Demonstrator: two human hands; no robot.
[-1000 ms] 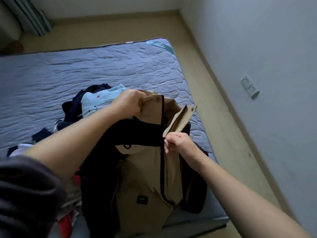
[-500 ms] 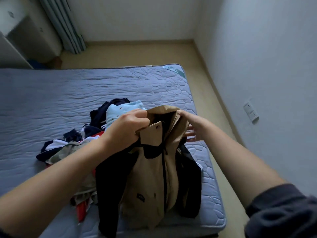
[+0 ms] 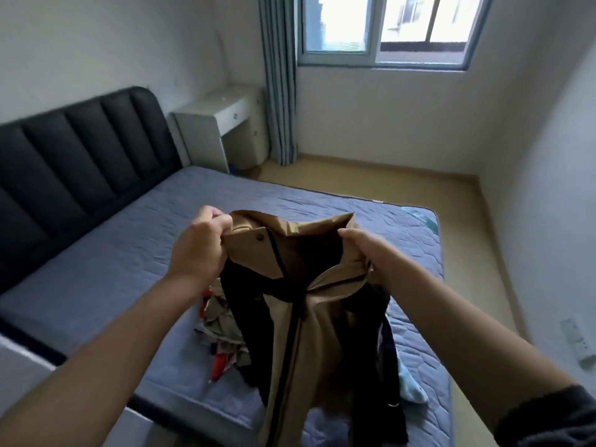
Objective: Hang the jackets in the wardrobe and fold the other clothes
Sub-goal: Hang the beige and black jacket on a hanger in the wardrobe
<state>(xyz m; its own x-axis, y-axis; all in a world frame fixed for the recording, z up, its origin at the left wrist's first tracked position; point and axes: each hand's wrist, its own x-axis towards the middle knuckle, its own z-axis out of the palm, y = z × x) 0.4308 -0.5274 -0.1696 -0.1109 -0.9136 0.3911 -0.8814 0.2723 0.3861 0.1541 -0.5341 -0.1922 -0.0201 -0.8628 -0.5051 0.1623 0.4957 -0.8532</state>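
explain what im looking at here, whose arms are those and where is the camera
There is no machine here. The camera sits on a person's head and looks forward and down, so the two bare arms are that person's own. The left hand and the right hand each grip the collar of a tan and black jacket, fingers curled round the cloth, holding it up over the bed. Under it on the bed lies a heap of mixed clothes, with a light blue garment to the right. Behind are a dark headboard, a small white desk and a window.
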